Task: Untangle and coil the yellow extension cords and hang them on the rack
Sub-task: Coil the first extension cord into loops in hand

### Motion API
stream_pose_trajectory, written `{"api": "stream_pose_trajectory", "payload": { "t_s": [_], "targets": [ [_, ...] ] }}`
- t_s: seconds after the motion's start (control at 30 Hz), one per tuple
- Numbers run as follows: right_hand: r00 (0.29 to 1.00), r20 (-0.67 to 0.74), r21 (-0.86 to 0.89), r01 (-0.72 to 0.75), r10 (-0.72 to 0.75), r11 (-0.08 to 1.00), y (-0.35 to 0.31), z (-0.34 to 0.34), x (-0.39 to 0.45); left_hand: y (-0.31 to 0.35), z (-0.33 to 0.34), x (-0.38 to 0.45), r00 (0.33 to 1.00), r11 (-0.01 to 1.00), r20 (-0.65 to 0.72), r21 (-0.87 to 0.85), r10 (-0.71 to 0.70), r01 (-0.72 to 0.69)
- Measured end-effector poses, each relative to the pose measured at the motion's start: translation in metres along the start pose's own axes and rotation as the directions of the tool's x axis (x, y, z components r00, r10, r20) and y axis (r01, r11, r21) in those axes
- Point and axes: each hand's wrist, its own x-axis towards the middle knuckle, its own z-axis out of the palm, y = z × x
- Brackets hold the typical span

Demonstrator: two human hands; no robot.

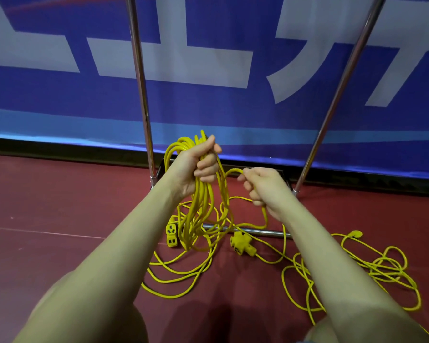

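My left hand [200, 167] grips a bundle of yellow cord loops [198, 214] that hangs down toward the floor. To its right, my right hand [260, 186] holds a single strand of the same yellow cord, which runs from the bundle through my fist and down. Loose yellow cord [181, 271] lies in loops on the floor below. A yellow socket block [242, 245] and another socket end [171, 235] lie near the rack's base bar. A second tangle of yellow cord [372, 273] with a plug [355, 234] lies at the right.
The chrome rack stands just ahead: a left upright [140, 78], a right upright [342, 90] and a low base bar [265, 233]. Behind it hangs a blue banner [208, 105] with white lettering. The floor [60, 206] is dark red.
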Motion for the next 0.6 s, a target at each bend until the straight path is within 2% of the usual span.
{"api": "stream_pose_trajectory", "payload": {
  "t_s": [0.1, 0.2, 0.4, 0.6],
  "targets": [
    [0.996, 0.004, 0.298, -0.090, 0.092, 0.950, -0.008, 0.002, -0.001, -0.005, 0.000, 0.000, 0.997, 0.996, -0.028, 0.037, -0.078, 0.079],
    [0.996, 0.034, 0.481, -0.089, 0.083, 0.872, -0.015, 0.001, -0.002, -0.006, 0.002, -0.002, 0.992, 0.984, -0.058, 0.130, -0.115, 0.121],
    [0.999, -0.011, 0.422, 0.033, -0.032, 0.906, -0.019, -0.003, -0.006, -0.007, 0.001, -0.003, 0.982, 0.952, -0.120, 0.255, -0.145, 0.171],
    [0.991, -0.129, 0.370, 0.091, -0.046, 0.925, -0.013, -0.004, -0.003, -0.018, 0.000, 0.002, 0.973, 0.926, -0.183, 0.323, -0.141, 0.195]
  ]
}}
